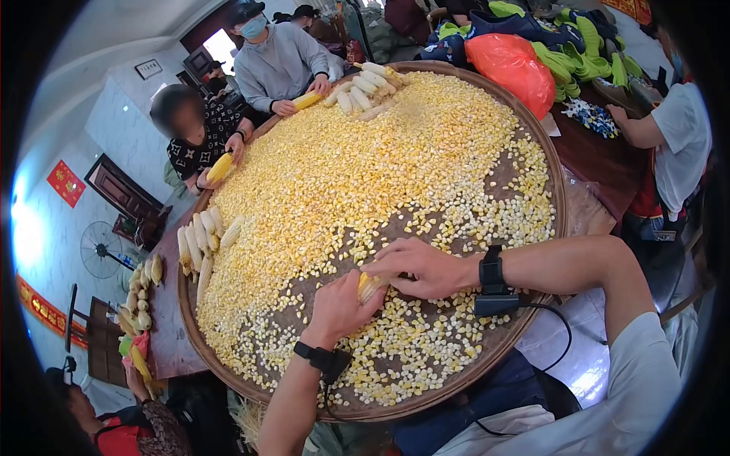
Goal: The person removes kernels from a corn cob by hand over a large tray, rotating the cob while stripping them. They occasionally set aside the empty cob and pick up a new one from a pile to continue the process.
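A partly stripped corn cob [369, 288] is held over the near part of a large round tray [190, 328]. My left hand [338, 305] wraps around the cob from the left, hiding much of it. From the right, my right hand [427, 266] lies over the cob's other end, fingers bent and thumb pressed against it. Loose yellow and white corn kernels [327, 182] spread across the tray, heaped toward the far side and thinner beneath my hands.
Bare cobs [199, 237] lie at the tray's left rim, and more cobs [365, 87] at its far rim. Two people across the tray hold corn ears. A red plastic bag [511, 72] and green-and-dark shoe parts [582, 49] pile at the back right. Cables hang from both wrist bands.
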Motion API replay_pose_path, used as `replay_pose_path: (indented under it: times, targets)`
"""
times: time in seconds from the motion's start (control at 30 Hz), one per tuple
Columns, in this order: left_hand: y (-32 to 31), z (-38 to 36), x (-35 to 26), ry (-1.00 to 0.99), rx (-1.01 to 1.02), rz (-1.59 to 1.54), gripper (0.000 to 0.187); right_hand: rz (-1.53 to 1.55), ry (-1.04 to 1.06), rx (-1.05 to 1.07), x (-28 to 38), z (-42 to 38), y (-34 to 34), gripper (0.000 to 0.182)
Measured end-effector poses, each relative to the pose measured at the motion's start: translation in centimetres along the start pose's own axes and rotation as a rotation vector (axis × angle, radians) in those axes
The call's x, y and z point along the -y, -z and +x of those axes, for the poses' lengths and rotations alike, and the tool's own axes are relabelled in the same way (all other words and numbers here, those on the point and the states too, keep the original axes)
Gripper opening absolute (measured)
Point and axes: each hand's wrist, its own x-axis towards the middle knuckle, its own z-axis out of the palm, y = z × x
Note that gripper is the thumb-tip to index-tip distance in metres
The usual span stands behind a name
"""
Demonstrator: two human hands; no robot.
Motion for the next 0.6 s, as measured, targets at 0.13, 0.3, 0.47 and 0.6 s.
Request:
replay_pose_path:
  times: [0.13, 0.3, 0.47, 0.6]
  targets:
    - [0.01, 0.14, 0.07, 0.003, 0.015, -0.004, 0.050, 0.017, -0.061, 0.039, 0.00, 0.07, 0.18, 0.060]
    - [-0.01, 0.14, 0.03, 0.066, 0.065, -0.020, 0.052, -0.064, -0.019, 0.043, 0.22, -0.11, 0.13, 0.061]
    - [0.03, 0.07, -0.23, 0.009, 0.016, 0.003, 0.050, -0.030, -0.037, 0.055, 0.02, -0.07, 0.21, 0.063]
    - [0.02, 0.09, -0.12, 0.011, 0.008, 0.003, 0.051, 0.008, -0.042, 0.056, 0.29, 0.09, 0.27, 0.064]
